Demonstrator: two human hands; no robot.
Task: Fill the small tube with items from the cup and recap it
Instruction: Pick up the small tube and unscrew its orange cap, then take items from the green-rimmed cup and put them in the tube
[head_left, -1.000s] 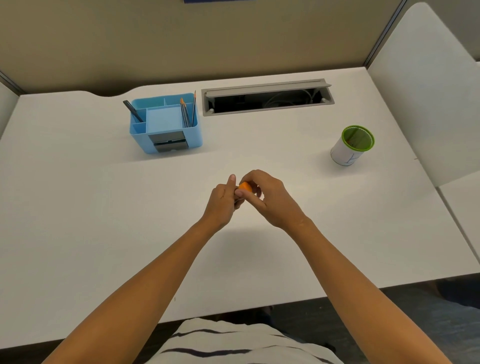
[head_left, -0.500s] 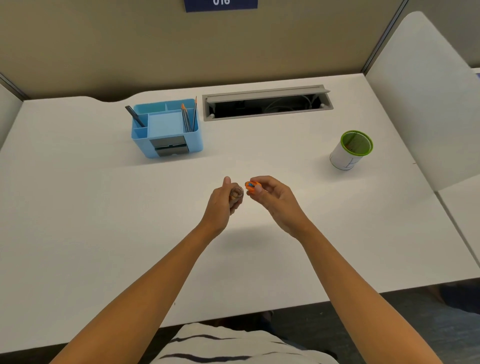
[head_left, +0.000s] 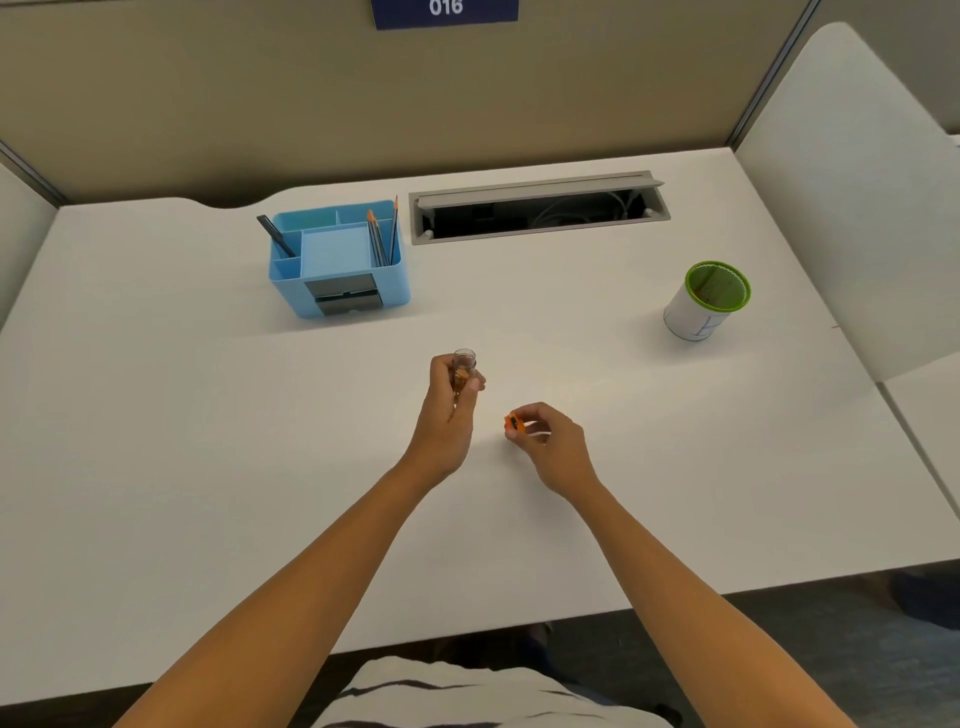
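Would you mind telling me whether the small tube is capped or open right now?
Open. The left hand holds the small tube upright with a bare mouth; the orange cap is apart, pinched in the right hand.

White desk (head_left: 156, 415) against beige partition (head_left: 208, 93) bearing sign (head_left: 445, 10) 016

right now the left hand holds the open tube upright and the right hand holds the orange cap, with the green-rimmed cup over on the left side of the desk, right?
Not quite: the head view shows the cup on the right side. The left hand does hold the tube, the right hand the orange cap.
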